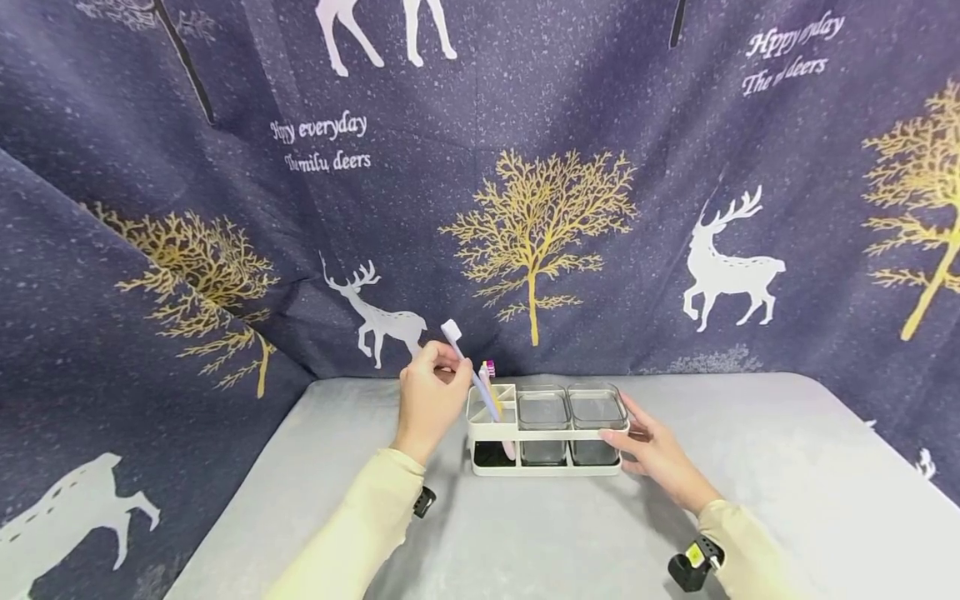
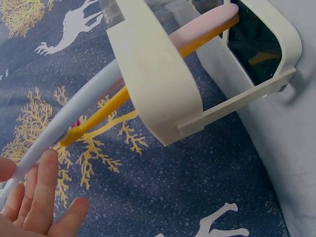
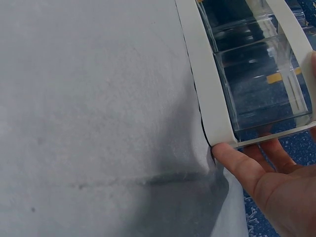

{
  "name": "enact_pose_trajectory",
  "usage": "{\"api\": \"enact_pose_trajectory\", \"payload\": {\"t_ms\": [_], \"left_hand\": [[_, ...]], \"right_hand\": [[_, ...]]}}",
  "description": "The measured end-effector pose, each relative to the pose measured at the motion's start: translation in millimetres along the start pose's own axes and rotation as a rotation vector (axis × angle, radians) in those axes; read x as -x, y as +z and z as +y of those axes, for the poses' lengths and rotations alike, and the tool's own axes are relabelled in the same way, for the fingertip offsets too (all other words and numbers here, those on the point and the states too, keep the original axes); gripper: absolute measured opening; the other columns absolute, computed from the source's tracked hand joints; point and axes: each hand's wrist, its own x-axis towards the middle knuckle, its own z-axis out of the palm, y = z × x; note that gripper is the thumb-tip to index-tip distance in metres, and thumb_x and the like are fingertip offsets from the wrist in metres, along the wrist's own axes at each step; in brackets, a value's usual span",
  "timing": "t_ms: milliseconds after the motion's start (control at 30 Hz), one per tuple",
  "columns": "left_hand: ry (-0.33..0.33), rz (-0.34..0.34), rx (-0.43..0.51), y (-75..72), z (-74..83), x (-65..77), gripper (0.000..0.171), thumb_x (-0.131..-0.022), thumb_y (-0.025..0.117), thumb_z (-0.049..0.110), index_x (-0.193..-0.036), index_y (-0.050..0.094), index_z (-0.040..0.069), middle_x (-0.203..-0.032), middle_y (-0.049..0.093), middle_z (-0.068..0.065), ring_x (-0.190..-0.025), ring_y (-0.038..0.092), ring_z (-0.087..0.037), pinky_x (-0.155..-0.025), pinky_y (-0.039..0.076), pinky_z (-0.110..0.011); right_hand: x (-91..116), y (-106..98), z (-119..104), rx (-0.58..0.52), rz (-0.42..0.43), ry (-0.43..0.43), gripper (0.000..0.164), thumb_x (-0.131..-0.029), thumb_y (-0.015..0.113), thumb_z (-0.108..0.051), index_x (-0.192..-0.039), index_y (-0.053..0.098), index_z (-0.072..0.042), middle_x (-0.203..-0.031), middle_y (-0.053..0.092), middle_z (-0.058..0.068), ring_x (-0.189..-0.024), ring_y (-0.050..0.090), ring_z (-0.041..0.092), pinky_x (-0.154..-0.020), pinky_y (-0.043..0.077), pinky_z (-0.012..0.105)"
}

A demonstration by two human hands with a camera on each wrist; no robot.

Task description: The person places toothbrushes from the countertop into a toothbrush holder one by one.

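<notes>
My left hand [image 1: 435, 397] pinches a light blue toothbrush [image 2: 79, 101] between thumb and fingers, its white bristles [image 1: 451, 331] pointing up. The brush slants down into the left section of a white toothbrush holder [image 1: 551, 434]. In that same section leans another toothbrush [image 2: 103, 109], yellow and pink, whose pink and purple bristles [image 1: 489, 368] rise above the rim. Two clear cups [image 1: 543, 410] sit side by side in the holder's middle and right sections. At the holder's right end, my right hand [image 1: 660, 454] grips the corner, thumb on the front edge and fingers behind.
The holder stands on a grey cloth-covered table [image 1: 540, 533], near its back edge. Close behind hangs a dark blue curtain [image 1: 600, 108] printed with deer and trees. Each wrist wears a black strap, the right strap [image 1: 693, 565] carrying a small device.
</notes>
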Motion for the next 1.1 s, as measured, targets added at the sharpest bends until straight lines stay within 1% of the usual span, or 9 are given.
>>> {"api": "enact_pose_trajectory", "payload": {"t_ms": [100,367,467,600,700,833,933,1000,1100], "left_hand": [[0.002,-0.011,-0.014,2.9,0.8,3.1,0.010,-0.082,0.072,0.007,-0.081,0.062,0.009,-0.071,0.066,0.002,-0.059,0.063,-0.010,-0.060,0.052,-0.028],[-0.034,-0.068,-0.017,7.4,1.5,11.1,0.011,-0.082,0.072,0.007,-0.080,0.061,0.010,-0.073,0.065,0.003,-0.065,0.063,-0.012,-0.064,0.051,-0.031],[-0.043,-0.079,-0.032,7.6,0.6,13.9,0.012,-0.082,0.072,0.009,-0.079,0.061,0.012,-0.072,0.064,0.005,-0.066,0.061,-0.012,-0.063,0.048,-0.030],[-0.046,-0.093,-0.058,8.7,-1.6,17.9,0.012,-0.083,0.073,0.011,-0.079,0.062,0.014,-0.072,0.064,0.007,-0.067,0.059,-0.011,-0.059,0.045,-0.028],[-0.044,-0.096,-0.075,10.7,-4.3,21.1,0.011,-0.083,0.073,0.011,-0.080,0.063,0.015,-0.073,0.064,0.008,-0.064,0.058,-0.010,-0.057,0.043,-0.029],[-0.034,-0.098,-0.091,14.7,-7.5,25.4,0.010,-0.081,0.073,0.010,-0.080,0.064,0.014,-0.073,0.065,0.007,-0.061,0.058,-0.015,-0.058,0.043,-0.031],[-0.033,-0.099,-0.098,17.4,-8.7,29.1,0.011,-0.081,0.073,0.009,-0.079,0.064,0.014,-0.073,0.065,0.007,-0.064,0.060,-0.017,-0.062,0.044,-0.034],[-0.039,-0.102,-0.105,18.8,-9.3,31.7,0.011,-0.081,0.073,0.009,-0.078,0.064,0.015,-0.072,0.064,0.008,-0.065,0.060,-0.016,-0.064,0.044,-0.034],[-0.044,-0.112,-0.113,20.6,-10.1,35.4,0.012,-0.080,0.073,0.010,-0.078,0.064,0.016,-0.072,0.064,0.009,-0.063,0.059,-0.012,-0.064,0.045,-0.034]], "right_hand": [[1.1,-2.0,-1.1,0.007,-0.003,-0.005,0.086,-0.094,0.068,-0.026,-0.160,0.013,-0.018,-0.113,0.051,0.016,-0.110,0.058,0.031,-0.087,0.054,0.043],[1.0,-1.4,-1.0,0.011,0.000,-0.007,0.086,-0.093,0.069,-0.027,-0.160,0.014,-0.018,-0.115,0.050,0.016,-0.110,0.057,0.028,-0.087,0.053,0.043],[0.3,0.5,-0.1,0.010,-0.003,-0.008,0.087,-0.093,0.069,-0.028,-0.160,0.014,-0.018,-0.120,0.049,0.019,-0.111,0.057,0.028,-0.087,0.053,0.043],[-0.2,1.7,0.2,0.002,-0.001,-0.013,0.086,-0.094,0.069,-0.027,-0.160,0.014,-0.018,-0.131,0.045,0.024,-0.114,0.055,0.029,-0.088,0.053,0.044],[-0.3,1.9,-0.1,-0.007,-0.004,-0.013,0.086,-0.094,0.069,-0.028,-0.160,0.014,-0.019,-0.134,0.042,0.026,-0.116,0.054,0.030,-0.089,0.052,0.045],[0.1,1.4,-0.2,-0.012,-0.011,-0.002,0.086,-0.094,0.068,-0.029,-0.160,0.013,-0.020,-0.135,0.041,0.026,-0.117,0.053,0.031,-0.091,0.051,0.046],[0.7,0.7,-0.2,-0.013,-0.015,0.005,0.087,-0.094,0.068,-0.029,-0.160,0.012,-0.021,-0.139,0.038,0.027,-0.119,0.051,0.033,-0.092,0.051,0.046],[1.2,0.1,-0.1,-0.015,-0.018,0.011,0.087,-0.094,0.068,-0.030,-0.160,0.012,-0.021,-0.141,0.036,0.028,-0.121,0.050,0.034,-0.092,0.050,0.046],[1.6,-0.6,0.1,-0.015,-0.017,0.015,0.087,-0.094,0.068,-0.030,-0.160,0.011,-0.021,-0.142,0.035,0.029,-0.122,0.049,0.036,-0.092,0.050,0.046]]}}
